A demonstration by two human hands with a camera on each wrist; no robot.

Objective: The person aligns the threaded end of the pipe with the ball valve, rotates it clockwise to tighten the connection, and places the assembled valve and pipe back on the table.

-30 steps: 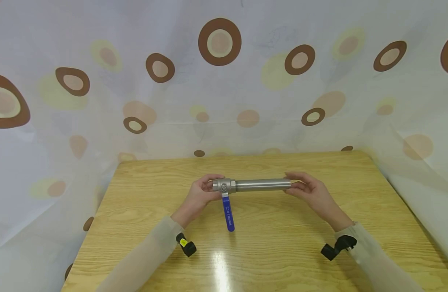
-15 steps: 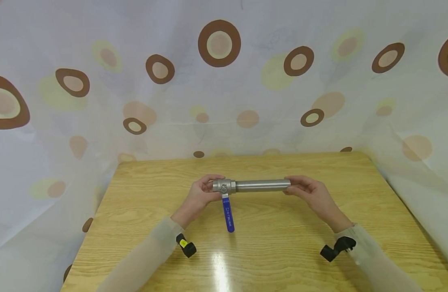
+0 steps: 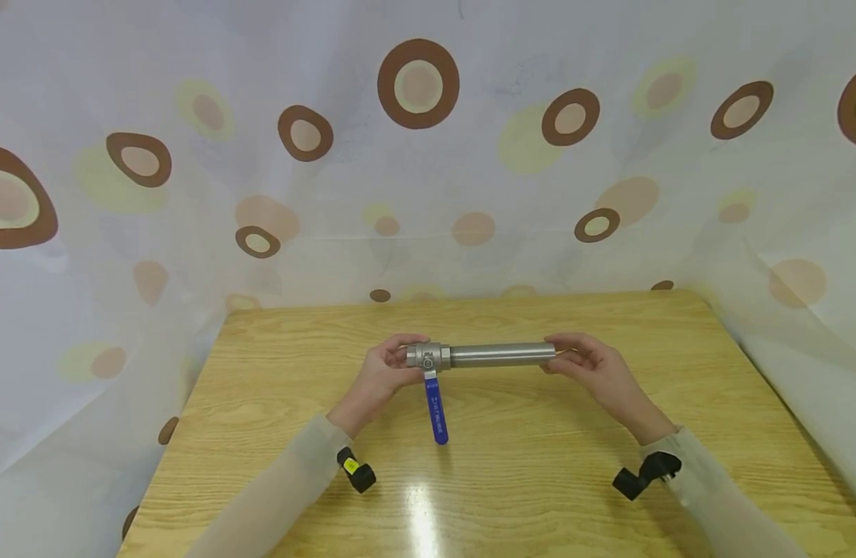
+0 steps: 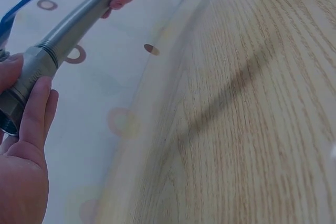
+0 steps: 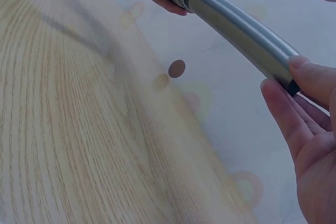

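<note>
A steel ball valve point(image 3: 428, 355) with a blue lever handle point(image 3: 436, 409) is joined to a straight steel pipe point(image 3: 500, 355). My left hand point(image 3: 379, 380) grips the valve body at its free end, thumb on the near side and fingers behind. In the left wrist view the valve's open bore faces this hand's palm. My right hand point(image 3: 598, 378) pinches the pipe's far right end between thumb and fingertips, as the right wrist view shows as well. Valve and pipe are held level above the wooden table point(image 3: 511, 480). The lever points toward me, across the pipe's line.
A white sheet point(image 3: 428, 178) with brown and yellow circles hangs behind the table and along both sides. Black devices point(image 3: 356, 470) are strapped at both wrists. Light glares off the table near its front.
The right fingers have drawn in slightly on the pipe's end. The left hand, valve and pipe stay in nearly the same place.
</note>
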